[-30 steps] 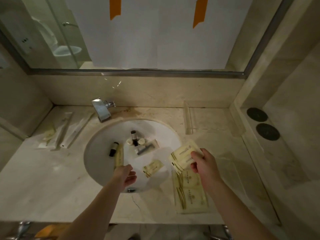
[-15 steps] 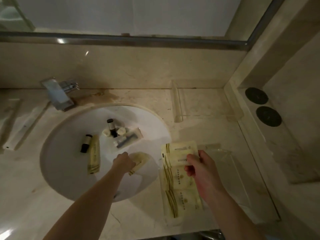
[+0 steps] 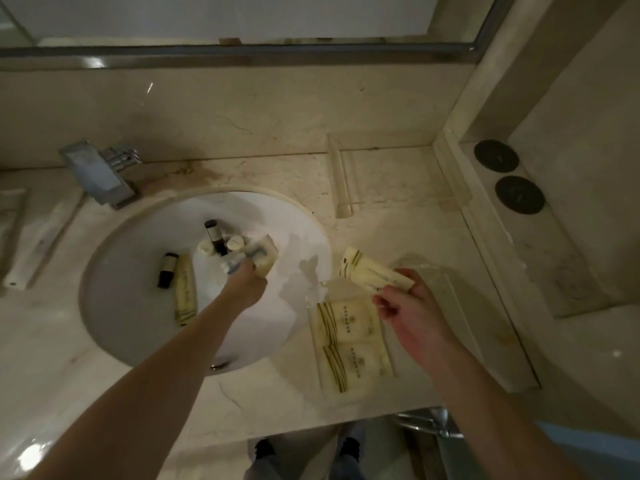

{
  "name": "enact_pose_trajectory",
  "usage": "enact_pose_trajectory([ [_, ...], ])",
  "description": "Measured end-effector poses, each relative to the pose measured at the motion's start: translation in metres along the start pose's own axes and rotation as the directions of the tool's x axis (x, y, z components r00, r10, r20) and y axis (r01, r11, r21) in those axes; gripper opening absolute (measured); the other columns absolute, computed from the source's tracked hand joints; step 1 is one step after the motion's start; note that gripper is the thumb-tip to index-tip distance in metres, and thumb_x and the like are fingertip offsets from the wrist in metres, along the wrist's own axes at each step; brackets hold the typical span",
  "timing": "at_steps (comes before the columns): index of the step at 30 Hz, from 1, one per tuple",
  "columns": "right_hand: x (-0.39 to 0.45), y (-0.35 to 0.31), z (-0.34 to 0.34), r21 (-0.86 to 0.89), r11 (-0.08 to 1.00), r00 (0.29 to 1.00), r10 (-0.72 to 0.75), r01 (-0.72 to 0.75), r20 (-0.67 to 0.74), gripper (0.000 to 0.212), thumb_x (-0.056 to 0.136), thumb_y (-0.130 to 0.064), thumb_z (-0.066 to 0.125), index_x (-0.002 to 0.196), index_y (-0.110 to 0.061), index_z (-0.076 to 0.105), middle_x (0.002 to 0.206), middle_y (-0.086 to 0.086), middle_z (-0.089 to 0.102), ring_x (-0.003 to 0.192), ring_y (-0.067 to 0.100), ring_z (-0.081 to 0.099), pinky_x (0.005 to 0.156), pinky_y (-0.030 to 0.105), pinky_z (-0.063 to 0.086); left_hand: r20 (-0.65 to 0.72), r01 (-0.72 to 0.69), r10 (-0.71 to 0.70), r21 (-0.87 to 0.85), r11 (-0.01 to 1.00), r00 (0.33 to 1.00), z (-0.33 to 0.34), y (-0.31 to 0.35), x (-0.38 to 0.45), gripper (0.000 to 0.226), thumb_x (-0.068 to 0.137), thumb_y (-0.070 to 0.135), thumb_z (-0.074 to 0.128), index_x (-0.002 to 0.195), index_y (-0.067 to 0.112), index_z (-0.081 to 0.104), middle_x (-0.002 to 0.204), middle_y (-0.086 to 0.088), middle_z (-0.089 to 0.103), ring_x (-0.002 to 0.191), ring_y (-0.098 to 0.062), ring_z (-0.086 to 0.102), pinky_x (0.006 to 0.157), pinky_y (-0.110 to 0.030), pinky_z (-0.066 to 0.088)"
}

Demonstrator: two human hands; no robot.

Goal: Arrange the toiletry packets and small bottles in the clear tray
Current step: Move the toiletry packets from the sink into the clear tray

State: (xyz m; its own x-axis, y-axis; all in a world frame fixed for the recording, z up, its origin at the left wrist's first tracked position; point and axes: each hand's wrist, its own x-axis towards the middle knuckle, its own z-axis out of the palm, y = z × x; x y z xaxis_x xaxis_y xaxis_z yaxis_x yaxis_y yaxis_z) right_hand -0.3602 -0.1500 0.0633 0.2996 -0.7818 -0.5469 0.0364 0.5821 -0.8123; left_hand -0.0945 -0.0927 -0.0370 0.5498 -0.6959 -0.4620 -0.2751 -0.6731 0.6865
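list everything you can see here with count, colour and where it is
packets: two, cream, in the clear tray on the counter
held packet: one, cream, in the right hand
small bottles: two, dark, in the sink
long packet: one, cream, in the sink beside a bottle
round caps: two, white, mid sink
faucet: one, chrome, behind the sink
round discs: two, black, right ledge
left hand: reaching into the sink, on a cream packet
right hand: over the tray

Two cream packets [image 3: 349,344] lie flat in the clear tray [image 3: 460,317]; dark bottles [image 3: 214,235] lie in the basin.
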Motion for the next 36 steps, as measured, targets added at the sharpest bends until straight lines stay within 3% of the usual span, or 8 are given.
enact_pose_trajectory([
  [3,-0.002,-0.002,-0.014,0.056,0.998,0.998,-0.009,0.006,0.064,0.031,0.087,0.013,0.046,0.075,-0.015,0.053,0.085,0.008,0.058,0.065,0.018,0.053,0.061,0.028,0.042,0.032,0.008,-0.004,-0.126,0.992,0.999,-0.017,0.023,-0.020,0.036,0.090,0.003,0.041,0.125,0.011,0.037,0.103,-0.014,0.057,0.074,-0.024,0.060,0.055,-0.026,0.052],
  [7,-0.012,-0.001,-0.032,-0.092,0.995,0.988,-0.021,0.035,0.154,0.033,0.089,0.014,0.039,0.075,-0.014,0.050,0.079,0.011,0.051,0.064,0.017,0.048,0.057,0.025,0.042,0.083,-0.023,0.034,-0.133,0.991,0.996,-0.030,0.044,-0.050,0.025,0.081,0.002,0.054,0.099,0.013,0.040,0.093,-0.010,0.047,0.080,-0.023,0.047,0.064,-0.033,0.044],
  [13,-0.022,-0.005,-0.055,-0.126,0.992,0.992,0.045,-0.030,0.118,0.030,0.087,0.010,0.035,0.073,-0.007,0.055,0.075,0.016,0.054,0.056,0.020,0.052,0.051,0.028,0.045,0.088,-0.069,0.101,-0.313,0.947,0.991,-0.026,0.081,-0.095,0.033,0.084,0.044,0.064,0.086,0.013,0.056,0.080,-0.003,0.053,0.076,-0.021,0.048,0.071,-0.035,0.040],
  [18,-0.021,-0.010,-0.074,-0.251,0.968,0.999,0.006,0.004,0.041,0.024,0.087,-0.006,0.053,0.064,-0.011,0.057,0.076,0.007,0.063,0.078,0.023,0.060,0.064,0.028,0.045,0.104,-0.112,0.143,-0.261,0.959,0.984,0.002,0.108,-0.118,0.022,0.080,0.005,0.066,0.075,0.012,0.046,0.067,-0.004,0.050,0.060,-0.020,0.048,0.054,-0.032,0.041],
  [25,-0.008,-0.003,-0.109,-0.804,0.559,0.980,-0.115,0.200,0.163,0.027,0.078,-0.003,0.067,0.086,-0.021,0.048,0.092,0.004,0.058,0.087,0.023,0.058,0.075,0.034,0.047,0.157,-0.156,0.191,-0.214,0.964,0.969,0.048,0.116,-0.127,0.033,0.073,-0.008,0.065,0.079,0.019,0.046,0.085,-0.009,0.051,0.069,-0.025,0.053,0.056,-0.037,0.049],
  [29,-0.006,0.006,-0.112,-0.875,0.449,0.982,-0.035,0.180,0.184,0.040,0.081,-0.012,0.066,0.117,-0.021,0.050,0.101,0.002,0.056,0.091,0.021,0.057,0.072,0.026,0.042,0.183,-0.142,0.190,-0.250,0.958,0.964,0.068,0.116,-0.129,0.042,0.074,-0.004,0.070,0.095,0.025,0.048,0.096,-0.015,0.056,0.077,-0.034,0.063,0.063,-0.043,0.055],
  [32,-0.003,0.013,-0.106,-0.934,0.298,0.980,-0.039,0.196,0.193,0.038,0.079,-0.016,0.066,0.115,-0.020,0.053,0.107,0.005,0.063,0.098,0.025,0.061,0.073,0.026,0.043,0.195,-0.099,0.154,-0.264,0.959,0.969,0.079,0.117,-0.132,0.054,0.073,-0.002,0.074,0.115,0.020,0.048,0.099,-0.013,0.059,0.082,-0.030,0.065,0.066,-0.041,0.058],
  [36,-0.002,0.018,-0.099,-0.971,0.122,0.978,-0.068,0.207,0.200,0.037,0.078,-0.017,0.065,0.113,-0.021,0.053,0.118,0.004,0.051,0.109,0.024,0.052,0.085,0.032,0.046,0.196,-0.074,0.131,-0.276,0.958,0.972,0.088,0.117,-0.132,0.047,0.067,0.001,0.079,0.109,0.012,0.060,0.097,-0.011,0.064,0.082,-0.023,0.063,0.067,-0.033,0.057],
])
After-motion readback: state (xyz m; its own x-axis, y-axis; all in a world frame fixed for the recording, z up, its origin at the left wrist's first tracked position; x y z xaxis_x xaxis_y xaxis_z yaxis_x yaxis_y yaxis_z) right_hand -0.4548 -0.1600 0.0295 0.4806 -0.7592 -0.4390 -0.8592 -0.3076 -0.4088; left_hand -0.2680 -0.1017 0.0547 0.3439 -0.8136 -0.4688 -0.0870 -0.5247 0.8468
